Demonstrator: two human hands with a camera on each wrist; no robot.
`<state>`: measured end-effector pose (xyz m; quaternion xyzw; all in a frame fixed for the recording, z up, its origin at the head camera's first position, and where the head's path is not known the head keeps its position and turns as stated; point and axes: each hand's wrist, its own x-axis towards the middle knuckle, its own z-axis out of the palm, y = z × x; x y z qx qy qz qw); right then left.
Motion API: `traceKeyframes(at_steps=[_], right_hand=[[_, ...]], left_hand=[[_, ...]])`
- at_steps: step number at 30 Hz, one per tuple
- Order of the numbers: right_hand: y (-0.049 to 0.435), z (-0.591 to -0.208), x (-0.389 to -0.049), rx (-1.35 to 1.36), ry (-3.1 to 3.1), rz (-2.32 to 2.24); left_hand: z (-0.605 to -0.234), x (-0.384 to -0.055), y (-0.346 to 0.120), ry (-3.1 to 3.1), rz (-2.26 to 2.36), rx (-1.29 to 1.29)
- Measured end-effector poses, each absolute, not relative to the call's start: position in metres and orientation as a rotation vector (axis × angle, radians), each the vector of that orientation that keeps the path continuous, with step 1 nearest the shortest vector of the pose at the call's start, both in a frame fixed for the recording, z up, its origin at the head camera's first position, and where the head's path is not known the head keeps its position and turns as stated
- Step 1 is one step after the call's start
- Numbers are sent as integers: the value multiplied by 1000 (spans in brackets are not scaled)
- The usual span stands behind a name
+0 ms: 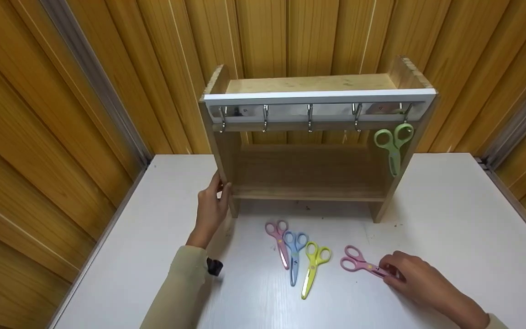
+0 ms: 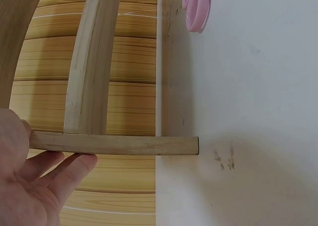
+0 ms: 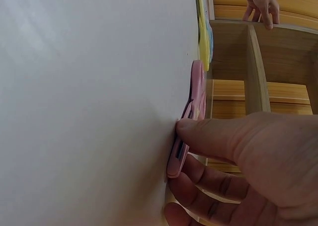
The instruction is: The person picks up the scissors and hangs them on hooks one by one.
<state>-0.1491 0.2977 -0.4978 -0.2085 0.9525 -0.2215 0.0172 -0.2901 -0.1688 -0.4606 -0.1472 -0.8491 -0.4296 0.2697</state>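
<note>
My right hand [image 1: 420,278] pinches the blade end of a pair of pink scissors [image 1: 362,265] low over the white table, its handle loops pointing left. In the right wrist view, the thumb presses one side of those scissors [image 3: 197,82] and curled fingers lie on the other. My left hand [image 1: 212,205] grips the left side panel of a wooden shelf [image 1: 308,198]. The left wrist view has the fingers against the panel's outer face [image 2: 114,144]. Green scissors [image 1: 395,155] hang by one loop from the rightmost metal hook of the shelf's white rail [image 1: 290,97].
Left of the right hand, another pink pair of scissors [image 1: 280,240], a blue pair [image 1: 294,256] and a yellow pair [image 1: 312,266] lie on the table [image 1: 153,237]. Several metal hooks [image 1: 310,118] line the rail. Wood-panelled walls [image 1: 263,36] stand behind and at both sides.
</note>
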Motion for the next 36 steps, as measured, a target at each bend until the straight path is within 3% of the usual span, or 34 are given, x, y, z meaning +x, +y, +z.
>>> traceKeyframes(at_steps=[36], right_hand=[[303,-459,-157,-759,3050,-540]], left_hand=[[-460,-289,-168,-2299,-1141,-387]])
